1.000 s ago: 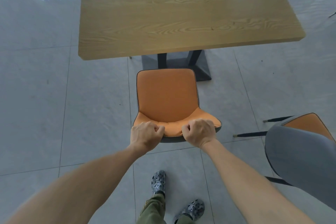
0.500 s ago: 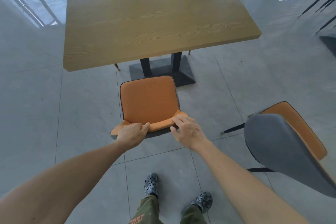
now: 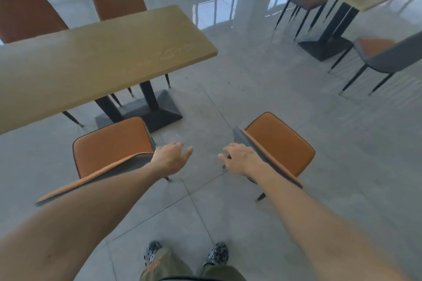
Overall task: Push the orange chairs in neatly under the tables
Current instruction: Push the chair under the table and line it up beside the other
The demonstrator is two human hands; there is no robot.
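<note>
Both our hands have let go: a second ago they were curled over the back of the chair in front of us, and now the left hand hangs open with fingers spread in the gap between two chairs, holding nothing. Our right hand is open too, fingers loosely extended, right at the near corner of the second chair's grey back; we cannot tell whether it touches it yet.

From the head camera, the first chair now sits to our left, its seat front near the edge of the tabletop but not tucked beneath it. We have turned to the right since then, so the black table base has slid to the left of the view. The second chair stands out on the grey floor, well apart from the tabletop and turned at an angle.

We judge the first chair as set down for now and the second as next; it will need turning to face the tabletop before pushing.
</note>
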